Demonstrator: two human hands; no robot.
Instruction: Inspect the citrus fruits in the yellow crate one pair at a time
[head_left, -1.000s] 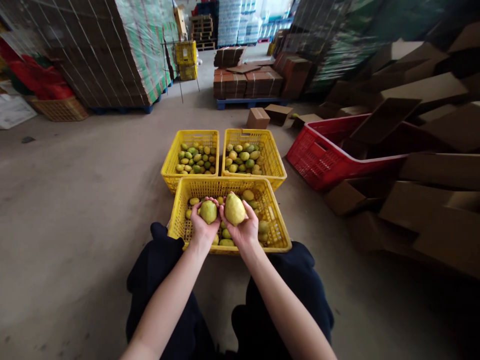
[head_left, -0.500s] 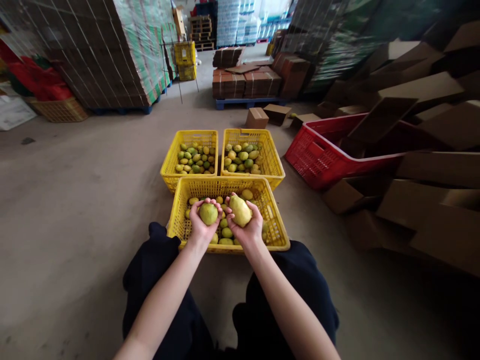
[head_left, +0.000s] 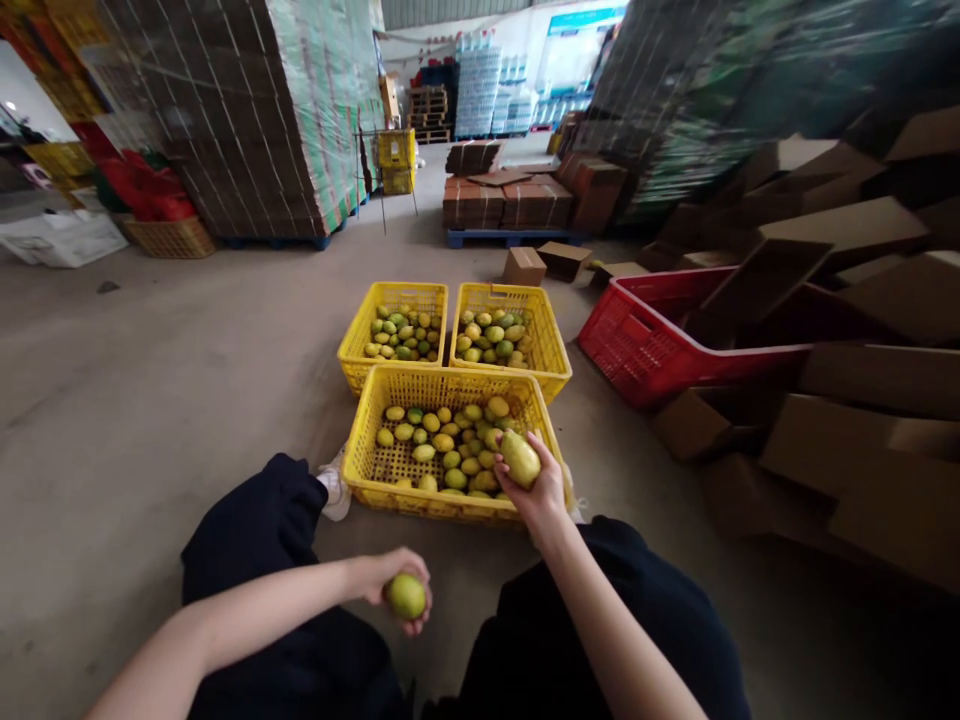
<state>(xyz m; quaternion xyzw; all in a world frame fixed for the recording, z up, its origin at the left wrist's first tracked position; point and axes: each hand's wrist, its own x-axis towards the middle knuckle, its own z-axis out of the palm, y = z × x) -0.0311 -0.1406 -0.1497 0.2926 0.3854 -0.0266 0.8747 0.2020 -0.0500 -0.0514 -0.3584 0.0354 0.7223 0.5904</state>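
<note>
My left hand (head_left: 397,588) is low between my knees, its fingers curled round a round green-yellow fruit (head_left: 406,596). Over the right side of the front yellow crate (head_left: 456,508), my right hand (head_left: 536,490) holds a larger, paler yellow fruit (head_left: 520,459) in its palm. Several green and yellow fruits (head_left: 424,453) lie in that crate, mostly toward its right half. Behind it stand a back left yellow crate (head_left: 346,352) and a back right yellow crate (head_left: 562,360), both holding similar fruits.
A red crate (head_left: 634,345) with cardboard in it stands at the right, beside piled open boxes (head_left: 840,440). Farther back are flattened cartons (head_left: 536,203) on a blue pallet and tall wrapped stacks. My knees flank the front crate.
My left hand has moved down and back from above the front crate, still with its fruit. My right hand has shifted right and slightly down with the paler fruit. The view has tilted up somewhat.
</note>
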